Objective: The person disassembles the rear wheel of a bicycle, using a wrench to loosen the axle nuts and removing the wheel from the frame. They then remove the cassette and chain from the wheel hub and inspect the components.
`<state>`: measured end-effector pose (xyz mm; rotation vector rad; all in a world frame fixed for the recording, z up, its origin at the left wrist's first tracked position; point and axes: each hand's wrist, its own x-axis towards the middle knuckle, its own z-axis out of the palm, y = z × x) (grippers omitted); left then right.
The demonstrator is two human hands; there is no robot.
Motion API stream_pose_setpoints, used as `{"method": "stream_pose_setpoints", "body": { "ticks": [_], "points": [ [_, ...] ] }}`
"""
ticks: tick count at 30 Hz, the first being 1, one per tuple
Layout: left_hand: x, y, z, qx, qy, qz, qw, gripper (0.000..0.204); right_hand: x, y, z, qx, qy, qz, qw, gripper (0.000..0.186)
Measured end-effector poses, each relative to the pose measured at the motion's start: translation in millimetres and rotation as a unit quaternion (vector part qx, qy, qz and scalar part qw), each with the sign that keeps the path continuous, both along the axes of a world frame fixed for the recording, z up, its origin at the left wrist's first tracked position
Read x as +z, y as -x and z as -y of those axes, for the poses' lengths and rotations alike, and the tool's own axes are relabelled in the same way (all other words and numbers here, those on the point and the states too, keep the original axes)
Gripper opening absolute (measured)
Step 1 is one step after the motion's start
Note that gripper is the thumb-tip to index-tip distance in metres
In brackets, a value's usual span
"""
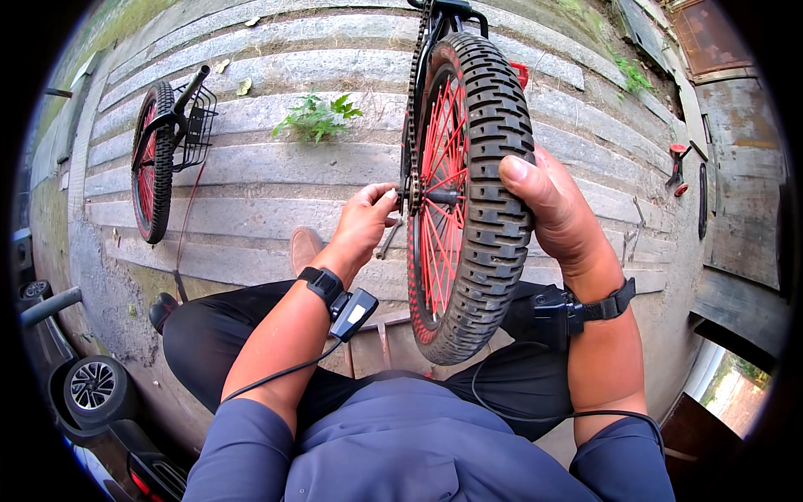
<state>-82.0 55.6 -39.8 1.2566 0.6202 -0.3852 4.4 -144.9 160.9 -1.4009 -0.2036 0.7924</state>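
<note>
In front of me stands a bicycle wheel with a knobby black tyre (493,209) and red spokes (443,243). It sits at the rear of a black frame (452,10). A chain (414,100) runs down to the small sprocket (414,191) on the wheel's left side. My left hand (364,222) is at the axle end beside the sprocket, thumb and fingertips pinched together; any small part between them is hidden. My right hand (552,205) grips the tyre from the right, thumb on the tread and fingers out of sight behind it.
A detached front wheel (152,167) with fork and black basket (197,130) lies far left. A wrench (388,241) rests beneath my left hand. More tools (633,226) and a red-black part (676,171) lie right. A green plant (316,117) grows between slabs. A car wheel (96,391) shows lower left.
</note>
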Motion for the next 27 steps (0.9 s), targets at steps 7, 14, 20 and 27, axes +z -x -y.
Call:
{"method": "stream_pose_setpoints", "body": {
  "ticks": [7, 14, 20, 27],
  "points": [
    [1.3, -13.0, 7.5, 0.036, -0.037, 0.036, 0.998, 0.052, -2.4, 0.6, 0.4, -0.012, -0.008, 0.004, 1.000, 0.059],
    [-6.0, -33.1, 18.6, 0.039, -0.233, 0.093, 0.967, 0.054, -7.9, -1.6, 2.5, -0.019, 0.014, 0.026, 0.999, 0.059],
    [9.6, -42.2, 25.3, 0.005, -0.414, 0.131, 0.901, 0.042, -8.0, -3.5, 4.5, -0.012, 0.016, 0.013, 1.000, 0.060],
    [31.8, -54.4, 25.7, -0.060, -0.498, 0.125, 0.856, 0.033, -5.6, -2.7, 0.9, -0.010, 0.010, -0.003, 1.000, 0.060]
  ]
}}
